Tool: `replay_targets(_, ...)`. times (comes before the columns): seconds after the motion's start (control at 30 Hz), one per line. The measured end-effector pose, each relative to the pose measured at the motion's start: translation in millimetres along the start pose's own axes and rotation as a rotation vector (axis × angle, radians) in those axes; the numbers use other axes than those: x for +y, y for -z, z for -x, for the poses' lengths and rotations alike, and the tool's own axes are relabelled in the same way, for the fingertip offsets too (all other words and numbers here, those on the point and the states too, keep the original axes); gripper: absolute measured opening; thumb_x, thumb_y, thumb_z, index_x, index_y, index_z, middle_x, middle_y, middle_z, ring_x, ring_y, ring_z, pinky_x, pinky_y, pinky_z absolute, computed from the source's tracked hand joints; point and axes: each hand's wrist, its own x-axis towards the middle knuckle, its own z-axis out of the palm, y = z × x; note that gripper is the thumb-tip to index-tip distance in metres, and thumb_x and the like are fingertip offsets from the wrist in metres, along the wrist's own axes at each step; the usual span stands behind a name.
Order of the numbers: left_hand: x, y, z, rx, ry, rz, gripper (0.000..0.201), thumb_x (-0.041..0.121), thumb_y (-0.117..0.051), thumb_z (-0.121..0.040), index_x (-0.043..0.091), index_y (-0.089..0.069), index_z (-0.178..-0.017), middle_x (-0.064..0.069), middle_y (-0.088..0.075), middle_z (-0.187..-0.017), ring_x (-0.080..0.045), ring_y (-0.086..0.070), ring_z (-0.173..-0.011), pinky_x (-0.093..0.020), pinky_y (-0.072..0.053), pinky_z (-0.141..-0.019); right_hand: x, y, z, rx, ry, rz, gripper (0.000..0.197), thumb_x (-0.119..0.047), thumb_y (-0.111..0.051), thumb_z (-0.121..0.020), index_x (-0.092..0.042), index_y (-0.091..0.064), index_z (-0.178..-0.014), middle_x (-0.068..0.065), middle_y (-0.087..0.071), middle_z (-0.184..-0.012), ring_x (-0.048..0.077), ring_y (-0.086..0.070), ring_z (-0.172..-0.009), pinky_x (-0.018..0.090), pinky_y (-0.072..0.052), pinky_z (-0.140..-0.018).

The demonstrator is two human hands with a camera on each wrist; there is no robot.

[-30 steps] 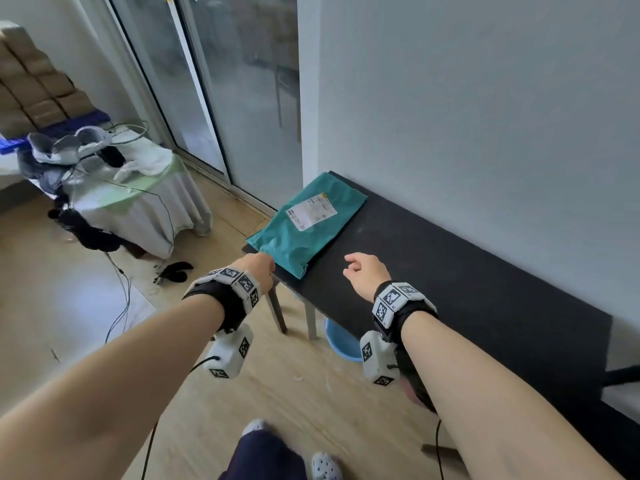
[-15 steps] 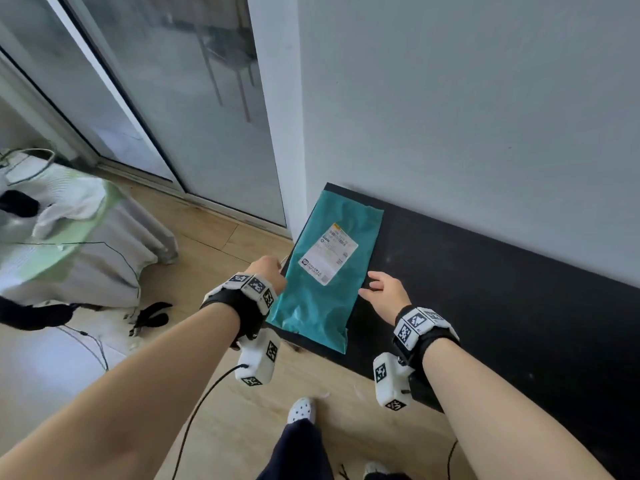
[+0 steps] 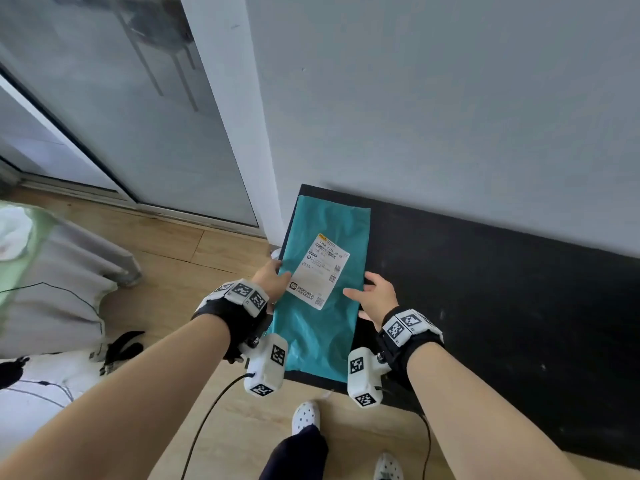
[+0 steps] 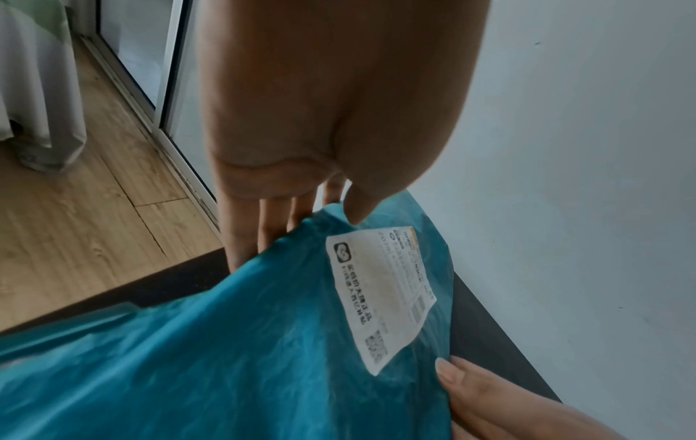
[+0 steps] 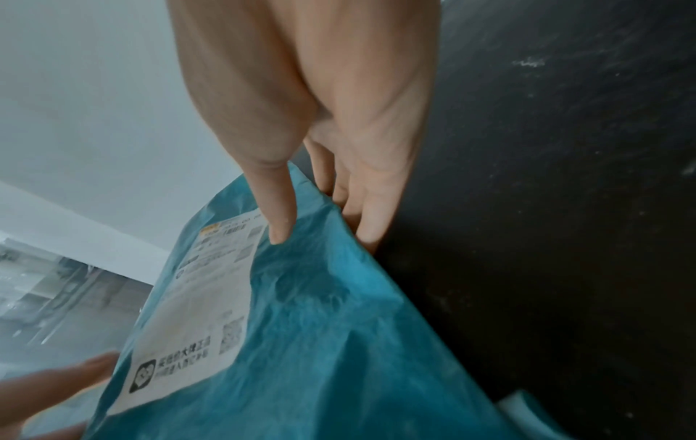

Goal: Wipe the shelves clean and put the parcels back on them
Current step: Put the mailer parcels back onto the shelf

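A teal plastic parcel [image 3: 322, 337] with a white shipping label [image 3: 320, 271] lies lengthwise at the left end of the black shelf [image 3: 485, 306], against the grey wall. My left hand [image 3: 277, 276] pinches the parcel's left edge, thumb on top and fingers underneath, as the left wrist view shows on the parcel [image 4: 226, 342]. My right hand [image 3: 360, 286] pinches the right edge in the same way, thumb on the teal parcel [image 5: 339, 327] and fingers tucked below. Both side edges are raised a little over my fingers.
A glass sliding door [image 3: 138, 116] stands left of the wall corner. A cloth-covered table [image 3: 52, 265] is at the left on the wooden floor [image 3: 180, 258], with a black object [image 3: 121, 348] beside it. My feet [image 3: 304, 415] are close to the shelf's front edge.
The parcel has turned from slanted to lengthwise toward the wall. My right hand has left the bare shelf and taken the parcel's right edge. I have stepped closer.
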Motion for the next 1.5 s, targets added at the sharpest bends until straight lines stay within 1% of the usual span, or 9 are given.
replay_targets(0.1,0.9,0.7,-2.2,-0.001,0.013,0.053,0.037,0.025,-0.045,-0.097,0.019,-0.039,-0.133,-0.011,-0.06,-0.121,-0.031,-0.061,-0.109,-0.049,-0.053,-0.089,2.1,-1.3,-3.9,0.021,0.0,-0.051,0.055,0.01,-0.065,-0.082,-0.002,-0.047,-0.133,0.01,-0.062,-0.095,0.027,-0.062,-0.089,0.039,-0.053,-0.071)
replay_targets(0.53,28.9,-39.2,36.5,-0.028,-0.035,0.078,0.024,0.025,-0.048,-0.096,0.019,-0.048,-0.119,-0.012,-0.059,-0.119,-0.031,-0.063,-0.1,-0.05,-0.057,-0.076,21.0,52.2,24.8,0.152,0.047,-0.26,0.025,-0.006,-0.064,-0.089,-0.009,-0.055,-0.111,0.009,-0.067,-0.094,0.03,-0.066,-0.092,0.05,-0.055,-0.083)
replay_targets(0.73,45.7,-96.1,81.6,-0.1,-0.088,0.05,0.021,0.015,-0.05,-0.094,0.014,-0.05,-0.114,-0.009,-0.063,-0.096,-0.028,-0.065,-0.081,-0.043,-0.058,-0.069,55.4,110.9,59.0,0.291,0.115,-0.302,0.016,0.0,-0.066,-0.085,-0.011,-0.058,-0.094,0.012,-0.068,-0.09,0.035,-0.068,-0.092,0.054,-0.054,-0.084)
replay_targets(0.9,58.1,-172.0,130.8,-0.154,-0.165,0.045,0.027,0.006,-0.052,-0.088,0.009,-0.053,-0.116,-0.014,-0.065,-0.105,-0.029,-0.067,-0.083,-0.04,-0.059,-0.068,99.4,185.6,114.2,0.37,0.132,-0.391,0.022,0.006,-0.064,-0.085,-0.014,-0.056,-0.089,0.012,-0.067,-0.086,0.032,-0.067,-0.085,0.052,-0.056,-0.082)
replay_targets(1.03,55.7,-250.8,179.5,-0.193,-0.25,0.075,0.022,0.012,-0.059,-0.09,0.005,-0.057,-0.111,-0.014,-0.065,-0.095,-0.026,-0.065,-0.074,-0.044,-0.059,-0.073,150.8,257.7,170.6,0.438,0.135,-0.433,0.027,0.009,-0.063,-0.084,-0.005,-0.057,-0.106,0.018,-0.068,-0.095,0.033,-0.067,-0.088,0.052,-0.055,-0.083)
replay_targets(1.17,41.6,-339.5,231.0,-0.275,-0.333,-0.008,0.019,0.007,-0.059,-0.091,0.001,-0.058,-0.109,-0.012,-0.065,-0.087,-0.019,-0.065,-0.065,-0.03,-0.059,-0.058,218.7,334.9,229.2,0.495,0.158,-0.432,0.033,0.01,-0.065,-0.081,-0.006,-0.056,-0.109,0.015,-0.068,-0.096,0.033,-0.067,-0.092,0.051,-0.055,-0.084)
replay_targets(1.27,29.7,-409.6,270.3,-0.36,-0.353,-0.088,0.013,0.004,-0.057,-0.091,0.002,-0.058,-0.104,-0.01,-0.064,-0.08,-0.01,-0.064,-0.049,-0.022,-0.055,-0.047,270.7,390.7,278.6,0.523,0.162,-0.417,0.033,0.011,-0.064,-0.081,-0.009,-0.058,-0.106,0.015,-0.068,-0.1,0.032,-0.067,-0.094,0.05,-0.054,-0.086)
replay_targets(1.4,16.1,-496.2,313.6,-0.427,-0.429,-0.18,0.019,0.002,-0.059,-0.089,-0.006,-0.058,-0.107,-0.01,-0.064,-0.077,-0.016,-0.063,-0.059,-0.021,-0.056,-0.05,333.0,456.0,334.8,0.591,0.121,-0.408,0.035,0.013,-0.063,-0.081,-0.021,-0.058,-0.089,0.008,-0.066,-0.094,0.031,-0.066,-0.094,0.05,-0.053,-0.088)
replay_targets(1.5,15.3,-553.3,336.7,-0.491,-0.453,-0.208,0.019,-0.002,-0.059,-0.089,-0.008,-0.057,-0.106,-0.011,-0.064,-0.076,-0.009,-0.062,-0.045,-0.02,-0.054,-0.045,370.6,499.5,362.3,0.642,0.074,-0.428,0.041,0.015,-0.061,-0.08,-0.025,-0.057,-0.089,0.009,-0.067,-0.095,0.032,-0.067,-0.095,0.054,-0.054,-0.086)
